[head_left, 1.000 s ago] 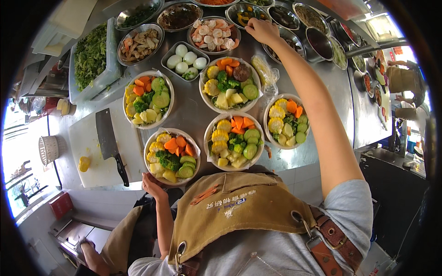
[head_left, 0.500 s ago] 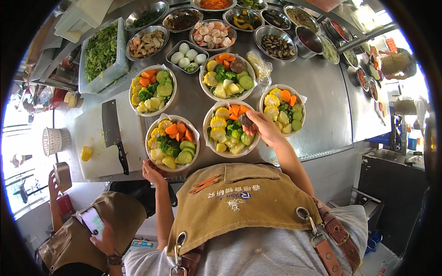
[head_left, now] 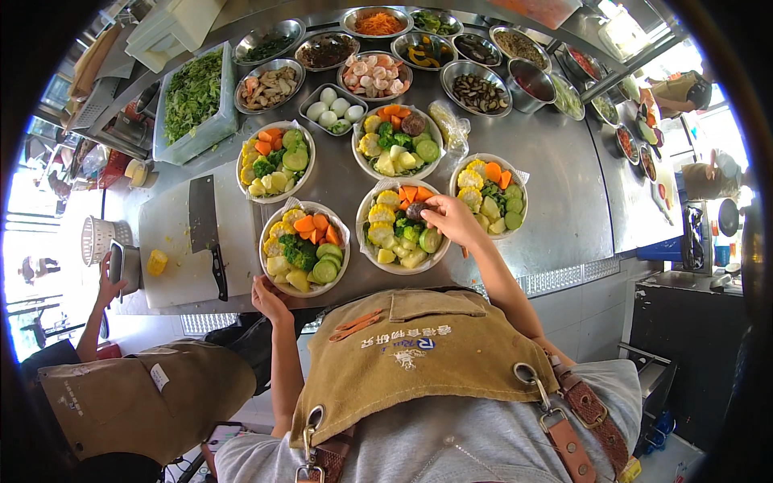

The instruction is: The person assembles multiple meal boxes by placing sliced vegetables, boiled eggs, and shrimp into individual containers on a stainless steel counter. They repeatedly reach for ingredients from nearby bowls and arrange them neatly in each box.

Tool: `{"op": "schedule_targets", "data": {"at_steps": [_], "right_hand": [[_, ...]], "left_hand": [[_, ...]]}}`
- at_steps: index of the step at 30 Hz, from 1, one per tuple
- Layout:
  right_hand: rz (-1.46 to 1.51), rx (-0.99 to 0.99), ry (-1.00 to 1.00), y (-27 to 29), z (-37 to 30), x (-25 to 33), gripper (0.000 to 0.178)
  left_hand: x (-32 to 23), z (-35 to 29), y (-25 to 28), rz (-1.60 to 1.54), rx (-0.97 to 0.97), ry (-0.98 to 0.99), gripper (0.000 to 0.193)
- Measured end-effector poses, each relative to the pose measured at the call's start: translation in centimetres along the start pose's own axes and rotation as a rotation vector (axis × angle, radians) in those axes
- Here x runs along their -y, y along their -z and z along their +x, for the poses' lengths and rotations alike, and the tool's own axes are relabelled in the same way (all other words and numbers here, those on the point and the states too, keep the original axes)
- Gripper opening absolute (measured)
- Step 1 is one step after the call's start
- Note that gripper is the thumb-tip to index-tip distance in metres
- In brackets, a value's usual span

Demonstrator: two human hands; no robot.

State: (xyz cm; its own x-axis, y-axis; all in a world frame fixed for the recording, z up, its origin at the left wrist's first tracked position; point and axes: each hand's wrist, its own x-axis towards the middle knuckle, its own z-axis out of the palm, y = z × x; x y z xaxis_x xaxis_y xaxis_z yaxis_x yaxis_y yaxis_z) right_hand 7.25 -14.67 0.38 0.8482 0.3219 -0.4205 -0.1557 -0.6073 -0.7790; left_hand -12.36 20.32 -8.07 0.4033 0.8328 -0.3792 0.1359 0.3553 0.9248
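Note:
My right hand (head_left: 453, 219) pinches a dark brown, round, rough-surfaced piece of food (head_left: 416, 211) over the near middle bowl (head_left: 364, 248). That piece rests against the carrots and broccoli. Corn, potato chunks and cucumber slices also fill this bowl. My left hand (head_left: 270, 299) has its fingers loosely curled at the table's front edge, just below the near left bowl (head_left: 341, 274); no object shows in it. Several similar vegetable bowls stand around, among them the right bowl (head_left: 522, 223) and the far middle bowl (head_left: 439, 163), which holds a like brown piece (head_left: 413, 123).
On the left lie a cutting board (head_left: 171, 282), a cleaver (head_left: 204, 217) and a corn piece (head_left: 158, 262). Behind stand a tub of greens (head_left: 193, 97), boiled eggs (head_left: 334, 106), shrimp (head_left: 374, 75) and sliced mushrooms (head_left: 478, 91). A co-worker's hand (head_left: 109, 282) grips a metal container (head_left: 126, 264).
My right hand has brought the brown piece slightly left and down into the bowl. My left hand stays near the edge. The co-worker has moved the metal container to the cutting board's left side.

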Motion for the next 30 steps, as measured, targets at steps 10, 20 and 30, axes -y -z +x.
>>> {"op": "schedule_targets", "data": {"at_steps": [10,20,30], "right_hand": [[-0.08,-0.125,0.119,7.8,4.4,1.6,0.023],[-0.615,-0.575,0.252,26.8,26.1,3.4,0.031],[-1.092,-0.444,-0.024,28.9,40.5,-1.6,0.041]], "left_hand": [[0.2,-0.1,0.0,-0.038,-0.077,0.033,0.031],[0.3,-0.2,-0.1,0.025,-0.187,-0.057,0.035],[-1.1,-0.7,-0.9,0.105,-0.19,0.044,0.045]]}}
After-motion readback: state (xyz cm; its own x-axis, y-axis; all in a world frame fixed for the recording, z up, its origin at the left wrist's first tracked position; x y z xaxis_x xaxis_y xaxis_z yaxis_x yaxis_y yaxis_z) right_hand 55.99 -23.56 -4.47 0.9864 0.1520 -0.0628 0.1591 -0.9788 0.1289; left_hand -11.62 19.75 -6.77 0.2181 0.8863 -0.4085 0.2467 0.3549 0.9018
